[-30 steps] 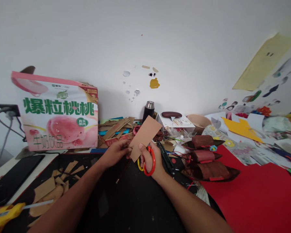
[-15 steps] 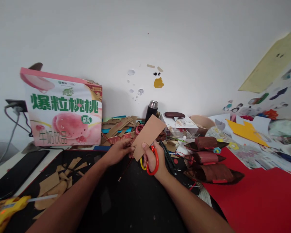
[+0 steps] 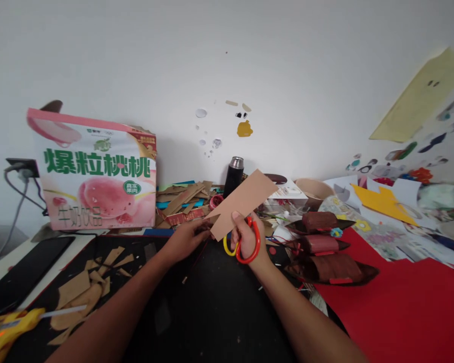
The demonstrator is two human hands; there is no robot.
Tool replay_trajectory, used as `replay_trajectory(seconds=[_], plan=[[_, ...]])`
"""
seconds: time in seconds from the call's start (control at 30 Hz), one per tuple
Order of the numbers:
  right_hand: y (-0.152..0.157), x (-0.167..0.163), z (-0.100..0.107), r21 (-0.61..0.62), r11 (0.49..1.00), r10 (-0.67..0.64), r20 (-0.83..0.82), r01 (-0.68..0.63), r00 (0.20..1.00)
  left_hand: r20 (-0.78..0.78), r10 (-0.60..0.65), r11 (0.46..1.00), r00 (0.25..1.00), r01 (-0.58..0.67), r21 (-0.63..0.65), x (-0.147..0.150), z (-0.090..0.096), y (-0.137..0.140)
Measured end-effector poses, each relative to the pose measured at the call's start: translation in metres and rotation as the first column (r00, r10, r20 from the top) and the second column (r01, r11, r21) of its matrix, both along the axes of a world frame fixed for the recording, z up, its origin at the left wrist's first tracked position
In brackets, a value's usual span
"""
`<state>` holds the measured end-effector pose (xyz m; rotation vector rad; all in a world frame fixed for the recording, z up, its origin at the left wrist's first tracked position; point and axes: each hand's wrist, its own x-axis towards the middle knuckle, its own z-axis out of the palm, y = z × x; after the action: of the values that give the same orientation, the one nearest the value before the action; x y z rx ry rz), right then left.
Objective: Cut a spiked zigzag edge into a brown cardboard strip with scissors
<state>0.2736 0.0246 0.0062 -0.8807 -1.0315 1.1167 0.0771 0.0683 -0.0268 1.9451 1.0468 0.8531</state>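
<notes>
My right hand (image 3: pixel 247 239) is closed round scissors (image 3: pixel 257 242) with one red and one yellow handle loop; their blades are hidden. Its thumb also presses on a flat brown cardboard strip (image 3: pixel 245 199), which tilts up to the right above the mat. The strip's left edge has a notch near its lower end. At that lower left end is my left hand (image 3: pixel 187 242), its fingers drawn together beside the notch. What lies between those fingertips is too small and dark to make out.
Cardboard scraps (image 3: pixel 87 287) and a yellow glue gun (image 3: pixel 11 327) lie at left, near a black phone (image 3: pixel 26 272). A pink drink box (image 3: pixel 98 176) stands behind. Brown boat models (image 3: pixel 333 269) sit at right by red paper (image 3: pixel 397 312). A black flask (image 3: pixel 233 176) stands at the back.
The cardboard strip and the scissors have shifted right with my right hand. The strip now leans further right and a notch shows on its left edge. My left hand has moved slightly left.
</notes>
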Motion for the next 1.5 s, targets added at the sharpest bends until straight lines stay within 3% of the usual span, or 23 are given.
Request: replay_trajectory(seconds=[0.3,0.63,0.83,0.9,0.97,1.03,1.17,1.37,1.5], plan=[[0.000,-0.010,-0.016,-0.062,0.990,0.125,0.036,-0.123,0.991,-0.078,0.160,0.984,0.984,-0.152,0.095,-0.012,0.009,0.003],[0.009,-0.005,-0.020,-0.046,0.998,0.039,0.013,-0.039,0.999,-0.250,0.277,0.961,0.928,-0.264,0.083,-0.021,-0.001,0.015],[0.005,-0.008,-0.020,-0.087,0.993,0.092,0.071,-0.086,0.993,-0.082,0.353,0.917,0.932,-0.362,-0.165,-0.024,-0.009,0.020],[0.003,-0.010,-0.021,-0.092,0.990,0.113,0.083,-0.105,0.990,-0.054,0.430,0.899,0.901,-0.433,-0.063,-0.022,-0.006,0.018],[0.003,-0.011,-0.022,-0.102,0.988,0.129,0.092,-0.120,0.987,-0.045,0.490,0.868,0.871,-0.482,0.125,-0.018,-0.001,0.014],[0.002,-0.011,-0.023,-0.107,0.985,0.146,0.108,-0.135,0.983,-0.025,0.450,0.884,0.893,-0.441,0.154,-0.015,0.005,0.010],[0.001,-0.012,-0.024,-0.104,0.978,0.196,0.140,-0.182,0.971,0.064,0.265,0.963,0.962,-0.262,-0.061,-0.014,0.013,0.005],[-0.002,-0.013,-0.021,-0.110,0.969,0.237,0.165,-0.221,0.957,0.252,0.155,0.960,0.955,-0.085,-0.268,-0.012,0.017,0.000],[-0.001,-0.013,-0.021,-0.116,0.970,0.229,0.165,-0.212,0.959,0.258,0.052,0.956,0.965,0.027,-0.294,-0.010,0.021,-0.003]])
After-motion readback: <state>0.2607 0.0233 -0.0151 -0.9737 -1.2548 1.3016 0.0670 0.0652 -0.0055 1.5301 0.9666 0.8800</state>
